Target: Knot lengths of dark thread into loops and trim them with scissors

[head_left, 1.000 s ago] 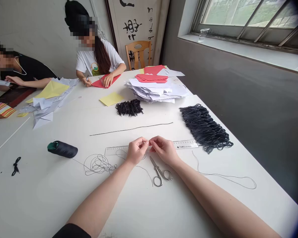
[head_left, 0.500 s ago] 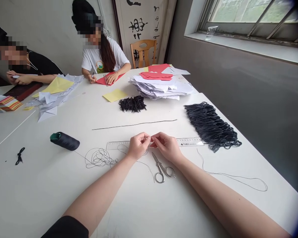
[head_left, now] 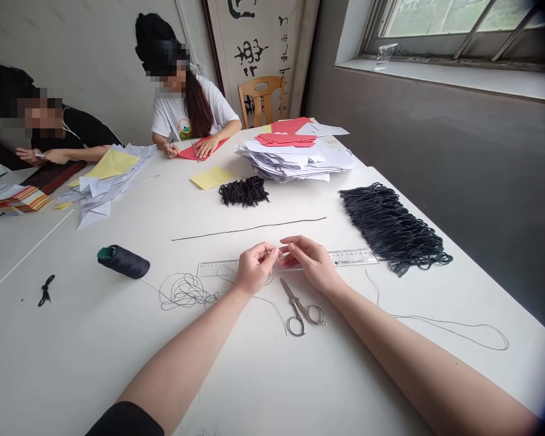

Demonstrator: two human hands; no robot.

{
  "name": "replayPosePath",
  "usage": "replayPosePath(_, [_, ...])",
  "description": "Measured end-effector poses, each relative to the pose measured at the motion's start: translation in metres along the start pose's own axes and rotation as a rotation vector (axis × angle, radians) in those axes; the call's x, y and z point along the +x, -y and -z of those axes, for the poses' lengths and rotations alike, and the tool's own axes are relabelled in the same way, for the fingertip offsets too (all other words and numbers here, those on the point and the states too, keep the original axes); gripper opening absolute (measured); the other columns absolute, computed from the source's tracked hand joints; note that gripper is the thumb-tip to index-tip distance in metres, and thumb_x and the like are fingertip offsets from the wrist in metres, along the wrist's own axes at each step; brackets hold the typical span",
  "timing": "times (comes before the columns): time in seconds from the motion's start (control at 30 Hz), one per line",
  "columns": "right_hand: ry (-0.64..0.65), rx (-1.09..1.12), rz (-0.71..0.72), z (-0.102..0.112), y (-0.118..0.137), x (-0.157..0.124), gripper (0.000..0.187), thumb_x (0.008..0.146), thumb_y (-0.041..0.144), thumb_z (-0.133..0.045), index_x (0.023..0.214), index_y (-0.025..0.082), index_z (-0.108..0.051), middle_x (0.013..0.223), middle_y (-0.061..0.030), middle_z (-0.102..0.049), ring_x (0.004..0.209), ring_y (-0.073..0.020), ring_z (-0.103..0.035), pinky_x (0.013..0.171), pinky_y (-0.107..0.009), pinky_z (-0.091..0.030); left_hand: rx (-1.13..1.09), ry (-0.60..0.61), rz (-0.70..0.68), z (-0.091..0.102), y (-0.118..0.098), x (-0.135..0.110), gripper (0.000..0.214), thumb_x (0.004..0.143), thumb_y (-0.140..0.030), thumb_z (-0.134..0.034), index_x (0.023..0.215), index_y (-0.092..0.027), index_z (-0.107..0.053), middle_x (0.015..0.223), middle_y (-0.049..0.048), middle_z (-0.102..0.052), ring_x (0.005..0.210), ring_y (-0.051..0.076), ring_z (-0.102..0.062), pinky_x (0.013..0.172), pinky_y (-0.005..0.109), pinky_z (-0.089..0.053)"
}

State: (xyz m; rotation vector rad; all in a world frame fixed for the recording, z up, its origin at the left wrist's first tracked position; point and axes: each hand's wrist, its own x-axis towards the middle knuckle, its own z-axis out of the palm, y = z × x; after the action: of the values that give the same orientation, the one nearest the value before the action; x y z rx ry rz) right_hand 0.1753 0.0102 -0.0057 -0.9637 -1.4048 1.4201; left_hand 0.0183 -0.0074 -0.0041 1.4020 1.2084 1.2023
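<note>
My left hand (head_left: 253, 266) and my right hand (head_left: 309, 260) meet over a clear ruler (head_left: 352, 257) on the white table (head_left: 95, 351), fingertips pinched together on a thin grey thread (head_left: 436, 324). The thread trails right in a long loop and left to a tangled heap (head_left: 184, 292), which leads to a dark spool (head_left: 123, 261) lying on its side. Small silver scissors (head_left: 302, 307) lie just below my hands, nothing touching them.
A straight black cord (head_left: 249, 228) lies beyond the ruler. Two piles of black cords (head_left: 390, 227) (head_left: 244, 191), a paper stack with red sheets (head_left: 295, 158) and a yellow sheet (head_left: 211, 177) sit farther off. Two people work with paper at the far left; a small black knot (head_left: 46, 289) lies left.
My hands stay pinched on the thread over the ruler and shift only slightly. The view has drifted, so everything sits a little to the right.
</note>
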Motion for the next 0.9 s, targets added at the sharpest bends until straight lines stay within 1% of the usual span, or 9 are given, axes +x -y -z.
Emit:
replayPosePath(0.07, [0.013,0.019,-0.005,0.0012,0.0005,0.0008,0.035,0.084,0.049,-0.060,0.098,0.017,-0.060,0.092,-0.0073,-0.069,0.074,-0.0179,-0.068,0.074,-0.034,-0.057,-0.019,-0.023,0.004,0.0002,-0.0006,0.0003,0.027,0.083,-0.041,-0.060,0.075,-0.015,-0.063,0.051,-0.0040,-0.047,0.046,0.008,-0.041,0.045,0.021,-0.032])
replayPosePath(0.17, [0.018,-0.014,-0.005,0.0007,0.0022,-0.0001,0.034,0.083,0.049,-0.063,0.088,0.016,-0.060,0.083,-0.0061,-0.069,0.074,-0.0188,-0.069,0.071,-0.032,-0.057,-0.033,-0.039,0.011,0.0007,-0.0010,0.0006,0.027,0.082,-0.040,-0.061,0.075,-0.015,-0.064,0.049,-0.0041,-0.045,0.046,0.009,-0.042,0.045,0.021,-0.032])
replayPosePath(0.23, [0.023,-0.046,0.003,-0.0007,0.0027,-0.0011,0.033,0.083,0.049,-0.063,0.085,0.016,-0.060,0.080,-0.0057,-0.068,0.075,-0.0196,-0.069,0.071,-0.032,-0.057,-0.022,-0.049,0.011,0.0009,-0.0006,0.0006,0.026,0.083,-0.039,-0.062,0.075,-0.015,-0.065,0.048,-0.0042,-0.045,0.046,0.009,-0.042,0.045,0.021,-0.032])
replayPosePath(0.43, [-0.041,-0.166,0.016,-0.0032,0.0006,-0.0017,0.029,0.086,0.046,-0.060,0.082,0.017,-0.061,0.074,-0.0053,-0.068,0.072,-0.0206,-0.068,0.070,-0.034,-0.057,0.059,-0.055,0.014,0.0006,0.0014,-0.0002,0.025,0.084,-0.038,-0.060,0.074,-0.016,-0.065,0.047,-0.0039,-0.046,0.044,0.009,-0.041,0.044,0.021,-0.032])
replayPosePath(0.53, [-0.026,-0.200,0.020,-0.0026,0.0009,-0.0004,0.029,0.086,0.046,-0.058,0.082,0.017,-0.062,0.072,-0.0046,-0.067,0.068,-0.0192,-0.067,0.067,-0.032,-0.056,0.075,-0.049,0.017,0.0003,0.0014,-0.0006,0.025,0.084,-0.038,-0.060,0.073,-0.016,-0.064,0.046,-0.0039,-0.046,0.043,0.009,-0.040,0.044,0.022,-0.031])
replayPosePath(0.7, [0.003,-0.187,0.023,-0.0014,0.0017,0.0014,0.033,0.087,0.049,-0.055,0.081,0.017,-0.059,0.072,-0.0039,-0.065,0.064,-0.0168,-0.065,0.062,-0.029,-0.055,0.069,-0.015,0.039,-0.0002,0.0000,-0.0015,0.025,0.084,-0.038,-0.059,0.074,-0.016,-0.064,0.046,-0.0044,-0.045,0.042,0.008,-0.039,0.042,0.021,-0.029])
replayPosePath(0.9, [-0.021,-0.158,0.028,-0.0021,0.0030,0.0000,0.035,0.088,0.051,-0.054,0.081,0.017,-0.057,0.070,-0.0033,-0.064,0.060,-0.0145,-0.063,0.060,-0.028,-0.054,0.066,0.019,0.035,-0.0012,-0.0011,-0.0027,0.026,0.085,-0.039,-0.058,0.075,-0.015,-0.065,0.046,-0.0044,-0.044,0.042,0.008,-0.037,0.042,0.021,-0.029])
